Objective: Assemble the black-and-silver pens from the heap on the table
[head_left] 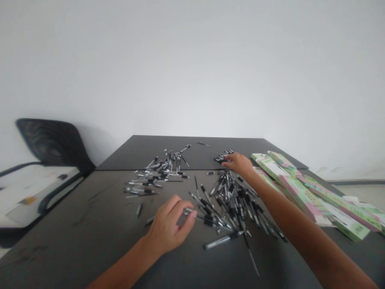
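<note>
My left hand [170,220] is low over the near table, thumb and forefinger curled round the clear end of a pen [189,211] at the edge of the big heap. Farther off, my right hand [240,163] reaches to a neat row of black-gripped pens [223,155], its fingertips drawn together at the row's near right end. What those fingertips hold is hidden. Between my arms spreads the heap of clear and black pens [237,196], with loose refills among them. A separate pen [222,241] lies just in front of it.
Another scatter of pen parts [162,170] lies left of centre. Green and pink flat cartons [303,188] are piled on the right, beside my right forearm. A seam crosses the dark table [111,208]. A black mesh chair [55,140] with papers on it stands at the left.
</note>
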Available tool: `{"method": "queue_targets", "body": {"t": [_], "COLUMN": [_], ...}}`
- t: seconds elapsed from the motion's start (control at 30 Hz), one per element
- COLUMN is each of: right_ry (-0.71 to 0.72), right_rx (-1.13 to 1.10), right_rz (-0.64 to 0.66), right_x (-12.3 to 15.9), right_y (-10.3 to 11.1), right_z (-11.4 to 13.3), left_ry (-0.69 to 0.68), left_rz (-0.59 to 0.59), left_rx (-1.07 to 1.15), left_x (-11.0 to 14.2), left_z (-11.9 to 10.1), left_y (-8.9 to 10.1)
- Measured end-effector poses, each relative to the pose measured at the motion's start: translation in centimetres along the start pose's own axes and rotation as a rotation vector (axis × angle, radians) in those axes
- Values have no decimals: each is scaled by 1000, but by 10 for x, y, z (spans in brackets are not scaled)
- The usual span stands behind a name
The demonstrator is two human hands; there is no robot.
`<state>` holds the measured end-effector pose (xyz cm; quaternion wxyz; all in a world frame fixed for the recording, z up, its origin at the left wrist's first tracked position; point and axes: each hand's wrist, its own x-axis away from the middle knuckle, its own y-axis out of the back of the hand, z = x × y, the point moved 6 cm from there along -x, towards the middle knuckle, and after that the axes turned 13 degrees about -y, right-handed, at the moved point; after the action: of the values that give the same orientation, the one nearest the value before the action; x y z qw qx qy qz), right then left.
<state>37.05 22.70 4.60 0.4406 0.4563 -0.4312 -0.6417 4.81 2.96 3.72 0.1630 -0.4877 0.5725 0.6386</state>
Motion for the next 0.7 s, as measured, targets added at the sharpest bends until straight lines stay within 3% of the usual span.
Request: {"method": "queue_targets", "body": {"t": [0.17, 0.3, 0.37, 0.43, 0.53, 0.7], "right_ry": [163, 326, 385, 395, 338, 185], "right_rx": [-204, -306, -343, -362, -393, -479], "right_rz": [-131, -35, 39, 70, 14, -164], "right_x": [69, 134, 152, 155, 141, 129], "right_y": [28, 30, 28, 26, 27, 28], "right_z": [48, 86, 97, 99, 90, 49], "left_ry": [52, 182, 247, 316, 408, 552], "left_rz": [-39, -97, -111, -109, -34, 289], "left_rx": [-52, -209, -268, -326, -384, -305], "left_x": [0, 3, 5, 7, 10, 27], "left_z": [25, 62, 83, 105, 136, 174], "left_y": [12, 30, 41, 54, 75, 110]}}
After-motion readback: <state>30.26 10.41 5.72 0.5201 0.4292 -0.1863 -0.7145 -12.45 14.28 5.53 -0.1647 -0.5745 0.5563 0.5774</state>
